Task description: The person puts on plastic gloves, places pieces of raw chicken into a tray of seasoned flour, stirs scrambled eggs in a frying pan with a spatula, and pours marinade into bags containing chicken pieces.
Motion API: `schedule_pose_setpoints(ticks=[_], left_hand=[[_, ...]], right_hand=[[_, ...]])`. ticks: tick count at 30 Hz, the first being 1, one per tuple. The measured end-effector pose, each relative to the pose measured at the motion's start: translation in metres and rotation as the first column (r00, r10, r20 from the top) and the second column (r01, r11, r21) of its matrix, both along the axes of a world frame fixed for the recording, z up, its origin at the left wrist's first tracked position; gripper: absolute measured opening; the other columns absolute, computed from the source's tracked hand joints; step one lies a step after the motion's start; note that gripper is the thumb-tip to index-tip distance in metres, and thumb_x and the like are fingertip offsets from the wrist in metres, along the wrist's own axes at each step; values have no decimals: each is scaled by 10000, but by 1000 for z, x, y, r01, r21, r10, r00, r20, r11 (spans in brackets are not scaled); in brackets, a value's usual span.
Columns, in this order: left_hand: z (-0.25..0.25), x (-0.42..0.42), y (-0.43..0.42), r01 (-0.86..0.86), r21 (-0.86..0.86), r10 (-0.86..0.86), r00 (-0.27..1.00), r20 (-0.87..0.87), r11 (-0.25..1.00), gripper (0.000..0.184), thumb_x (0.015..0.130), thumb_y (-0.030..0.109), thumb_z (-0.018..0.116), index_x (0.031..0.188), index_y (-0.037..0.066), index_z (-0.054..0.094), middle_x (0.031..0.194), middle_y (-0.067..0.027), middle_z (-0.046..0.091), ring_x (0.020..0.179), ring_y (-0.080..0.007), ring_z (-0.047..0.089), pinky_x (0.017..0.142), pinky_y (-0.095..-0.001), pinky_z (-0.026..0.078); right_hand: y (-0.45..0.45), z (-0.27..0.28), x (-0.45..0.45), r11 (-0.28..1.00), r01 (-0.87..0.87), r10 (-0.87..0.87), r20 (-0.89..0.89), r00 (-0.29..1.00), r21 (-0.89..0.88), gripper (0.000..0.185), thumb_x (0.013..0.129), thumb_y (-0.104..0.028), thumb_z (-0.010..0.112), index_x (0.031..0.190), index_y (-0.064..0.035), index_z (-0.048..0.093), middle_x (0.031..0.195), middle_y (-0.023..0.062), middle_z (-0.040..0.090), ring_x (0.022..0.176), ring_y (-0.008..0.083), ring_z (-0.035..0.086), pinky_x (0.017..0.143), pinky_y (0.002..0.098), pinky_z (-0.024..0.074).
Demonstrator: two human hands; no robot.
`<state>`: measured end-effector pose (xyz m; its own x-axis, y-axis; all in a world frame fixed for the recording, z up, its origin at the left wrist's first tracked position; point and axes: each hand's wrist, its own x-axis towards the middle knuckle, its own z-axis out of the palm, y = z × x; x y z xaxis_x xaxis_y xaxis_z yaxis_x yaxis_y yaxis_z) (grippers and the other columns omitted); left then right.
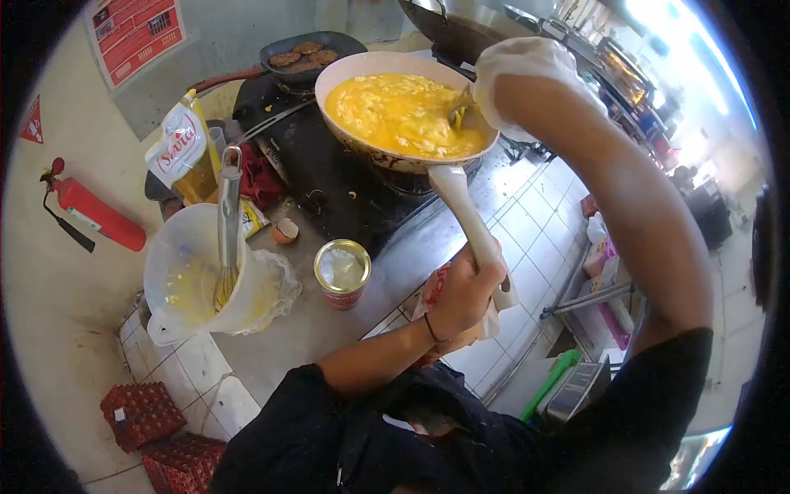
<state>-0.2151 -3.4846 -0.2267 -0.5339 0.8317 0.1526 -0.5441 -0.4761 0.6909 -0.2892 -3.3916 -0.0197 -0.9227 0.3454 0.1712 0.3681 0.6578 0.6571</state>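
My left hand (pixel 469 288) is closed around the pale handle of a frying pan (pixel 403 156). The pan sits on the black stove (pixel 321 198), filled with runny yellow beaten egg (pixel 387 107) that shows paler, partly set streaks. Over the pan's right rim, my right hand (pixel 527 78) wears a clear plastic glove. It grips a metal spoon (pixel 458 115) whose end dips into the egg; the glove and wrist hide most of the fingers and the spoon's handle.
Patties lie in a dark pan (pixel 284 74) behind. At left are a white plastic jug (pixel 185 305) with a whisk (pixel 229 206), an oil pouch (pixel 185 148), an eggshell (pixel 285 230) and an opened can (pixel 342 276). A wok (pixel 461 29) stands back right; egg trays (pixel 141 414) sit below left.
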Motion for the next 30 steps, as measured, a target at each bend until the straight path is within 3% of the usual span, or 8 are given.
schedule_pose_setpoints(ticks=[7,14,16,17,25,27,29,30], left_hand=[[-11,-3,6,-10,-7,9,997,-77,1000,241,792,87,490,1022,31,442,771,-5,471,668,-73,459,619,-222,403],[-10,-4,5,15,-39,-19,994,-104,999,243,790,88,481,1019,26,426,799,-21,463,674,-91,471,633,-238,417],[-13,-4,6,43,-43,-46,995,-92,998,242,789,100,479,1013,31,419,790,-22,458,681,-94,469,633,-246,418],[-12,-4,5,43,-38,-47,994,-97,998,243,788,108,481,1010,33,416,791,-21,455,685,-94,466,636,-250,418],[-6,-5,1,35,-9,-36,993,-109,999,252,774,141,492,998,48,423,804,-20,443,697,-89,453,645,-253,419],[-2,-6,0,46,-35,-49,996,-77,998,255,774,143,493,1002,50,427,810,-20,447,698,-86,452,646,-250,419],[-1,-5,0,54,-49,-57,997,-55,997,261,774,146,494,1007,49,429,816,-19,451,697,-84,452,644,-246,418],[-1,-4,0,56,-51,-59,997,-52,997,265,775,148,495,1010,46,430,819,-18,453,696,-82,452,642,-243,418]], right_hand=[[51,-30,6,891,-108,-8,-253,968,-440,277,782,-278,493,997,-151,614,1020,129,585,950,279,564,818,365,445],[75,2,27,955,49,-54,-7,999,-291,250,837,-232,470,1037,-110,556,938,119,594,894,260,562,787,343,439],[59,31,60,945,-179,132,-181,975,-272,220,823,-213,517,941,-36,574,897,104,606,738,192,581,691,311,461],[37,41,76,894,-146,5,-317,948,-424,197,814,-200,536,918,-42,591,887,90,609,665,155,562,645,294,458],[-11,35,93,911,32,6,91,996,-412,183,834,-174,508,844,-60,652,652,79,609,500,138,507,547,299,448],[-31,17,80,907,238,-164,228,960,-349,192,840,-180,505,898,-63,647,681,92,618,531,147,540,573,279,465],[-49,2,87,878,102,-114,4,994,-468,200,851,-157,471,899,-84,651,682,89,614,545,153,557,578,297,465],[-48,-7,84,909,151,-121,100,988,-388,225,842,-115,444,971,-112,629,672,86,608,568,165,571,595,309,473]])
